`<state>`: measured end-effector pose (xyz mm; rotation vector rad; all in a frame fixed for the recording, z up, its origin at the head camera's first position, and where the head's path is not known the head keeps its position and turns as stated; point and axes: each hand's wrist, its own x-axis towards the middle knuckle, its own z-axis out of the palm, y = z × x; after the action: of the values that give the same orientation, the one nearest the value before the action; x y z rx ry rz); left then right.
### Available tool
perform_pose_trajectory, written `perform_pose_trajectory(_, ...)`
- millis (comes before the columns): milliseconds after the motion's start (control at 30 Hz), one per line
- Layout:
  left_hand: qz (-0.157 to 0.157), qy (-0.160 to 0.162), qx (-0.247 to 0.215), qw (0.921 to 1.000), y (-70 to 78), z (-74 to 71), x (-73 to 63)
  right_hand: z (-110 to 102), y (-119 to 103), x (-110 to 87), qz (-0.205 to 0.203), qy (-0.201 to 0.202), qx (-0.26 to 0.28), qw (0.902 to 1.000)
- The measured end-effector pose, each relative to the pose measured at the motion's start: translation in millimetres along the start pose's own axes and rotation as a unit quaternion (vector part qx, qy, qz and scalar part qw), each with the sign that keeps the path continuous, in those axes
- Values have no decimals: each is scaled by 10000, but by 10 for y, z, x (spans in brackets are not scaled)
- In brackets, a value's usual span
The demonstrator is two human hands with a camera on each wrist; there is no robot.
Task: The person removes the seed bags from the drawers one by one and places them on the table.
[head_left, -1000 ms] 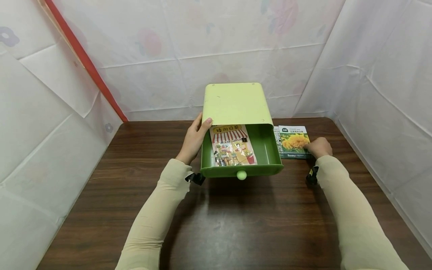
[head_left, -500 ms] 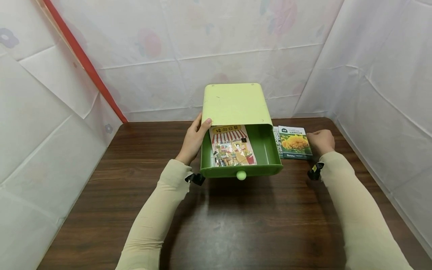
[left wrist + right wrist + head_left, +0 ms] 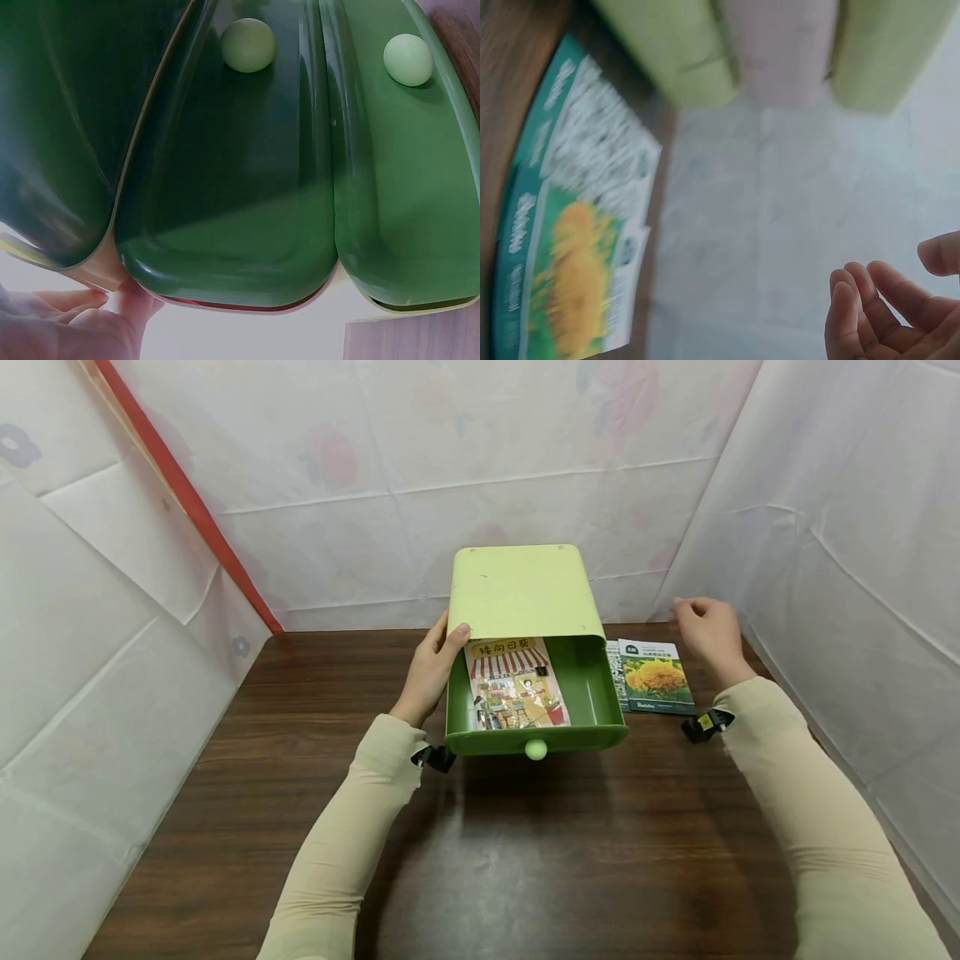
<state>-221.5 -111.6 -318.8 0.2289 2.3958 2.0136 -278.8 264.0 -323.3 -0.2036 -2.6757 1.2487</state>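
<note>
A small desktop drawer cabinet (image 3: 525, 589) has a pale yellow-green top and its green top drawer (image 3: 588, 693) pulled out. Inside that drawer, toward the left, lies an illustrated packet (image 3: 517, 685) with a striped awning printed on it. My left hand (image 3: 431, 668) grips the cabinet's left side, thumb at the front edge; the left wrist view shows two closed lower drawers (image 3: 240, 165) with round knobs. Raised at the right, my right hand (image 3: 708, 631) holds nothing, its fingers loosely curled. Just left of it, a flower seed packet (image 3: 654, 678) overlaps another packet (image 3: 617, 672).
The cabinet stands toward the back of a dark wood table (image 3: 525, 860). White patterned sheeting (image 3: 375, 460) hangs behind and on both sides. A red strip (image 3: 187, 493) runs down the back left corner. The pulled-out drawer juts forward over the tabletop.
My right hand has left the flower packet at the right, moving up and back with its fingers loosening. The left hand, the cabinet and the packet in the drawer stay put.
</note>
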Motion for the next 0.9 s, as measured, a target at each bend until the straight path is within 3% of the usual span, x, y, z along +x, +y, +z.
perform_pose_trajectory(267,60,-27,-42,10000,-2,1,3,-39,-476,-294,-900,-223,272,9953)
perform_pose_trajectory(467,83,-55,-79,9999,-7,-2,5,32,-735,-514,-1734,-371,259,9838)
perform_pose_trajectory(633,72,-23,-76,9999,-10,5,10,114,-886,-682,-2185,-626,108,9738)
perform_pose_trajectory(733,79,-8,-78,9999,-12,10,15,180,-942,-754,-2515,-716,-31,9652)
perform_pose_trajectory(900,65,4,-51,10000,-12,13,19,306,-999,-823,-3170,-1021,-276,9425)
